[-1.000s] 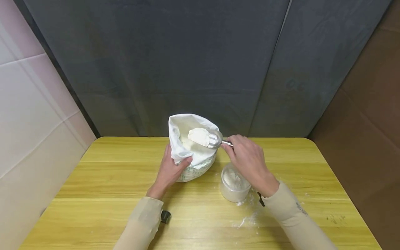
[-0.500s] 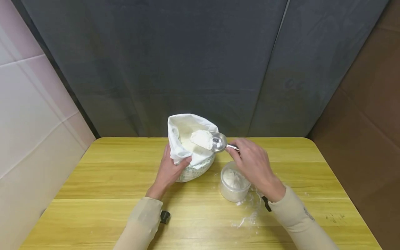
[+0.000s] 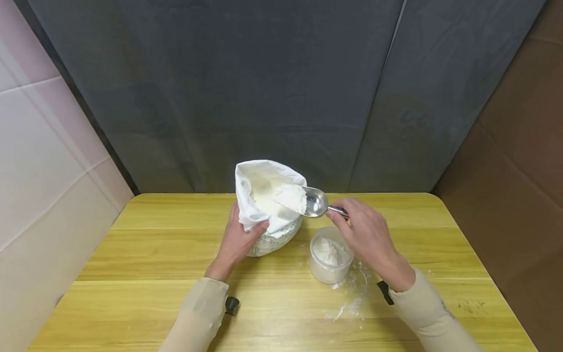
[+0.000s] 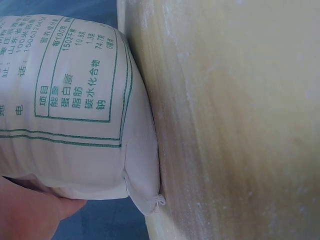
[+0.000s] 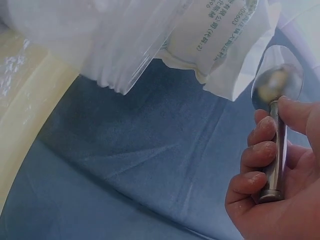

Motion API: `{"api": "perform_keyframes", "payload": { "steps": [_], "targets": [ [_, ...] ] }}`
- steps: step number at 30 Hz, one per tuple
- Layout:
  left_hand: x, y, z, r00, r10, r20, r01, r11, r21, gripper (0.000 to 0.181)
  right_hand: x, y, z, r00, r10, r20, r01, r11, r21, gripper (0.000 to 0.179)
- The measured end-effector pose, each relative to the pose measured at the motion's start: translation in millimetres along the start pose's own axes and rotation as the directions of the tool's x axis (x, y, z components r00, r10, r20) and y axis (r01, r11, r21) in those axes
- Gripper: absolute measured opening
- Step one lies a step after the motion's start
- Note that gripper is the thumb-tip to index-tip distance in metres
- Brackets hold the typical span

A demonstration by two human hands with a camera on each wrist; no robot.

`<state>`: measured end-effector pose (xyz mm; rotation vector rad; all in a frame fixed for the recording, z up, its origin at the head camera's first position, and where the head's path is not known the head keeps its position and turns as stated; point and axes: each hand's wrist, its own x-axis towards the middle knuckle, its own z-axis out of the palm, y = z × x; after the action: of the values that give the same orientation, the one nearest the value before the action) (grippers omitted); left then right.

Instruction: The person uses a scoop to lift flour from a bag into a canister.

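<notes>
Head view: right hand (image 3: 369, 239) fingers curled round metal scoop (image 3: 314, 201) handle, loaded bowl now drawn out past flour bag (image 3: 264, 195) rim toward jar (image 3: 331, 254) under the fingers, likely tipping next; left hand (image 3: 239, 239) pinching bag edge.

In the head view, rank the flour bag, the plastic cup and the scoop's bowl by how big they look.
Largest to smallest in the head view:
1. flour bag, clearly the biggest.
2. plastic cup, partly filled with flour.
3. scoop bowl, smallest, though flour heaped on its front hides part of its outline.
</notes>
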<state>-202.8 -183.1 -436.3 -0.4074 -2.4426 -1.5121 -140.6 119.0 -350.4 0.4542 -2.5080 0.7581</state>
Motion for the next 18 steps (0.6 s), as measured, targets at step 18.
{"api": "perform_keyframes", "payload": {
  "steps": [18],
  "targets": [
    [0.9, 1.3, 0.1, 1.000, -0.013, 0.008, 0.013, 1.000, -0.012, 0.096, -34.2, 19.8, -32.0, 0.997, 0.058, -0.046, -0.058, 0.998, 0.016, 0.013]
  ]
}}
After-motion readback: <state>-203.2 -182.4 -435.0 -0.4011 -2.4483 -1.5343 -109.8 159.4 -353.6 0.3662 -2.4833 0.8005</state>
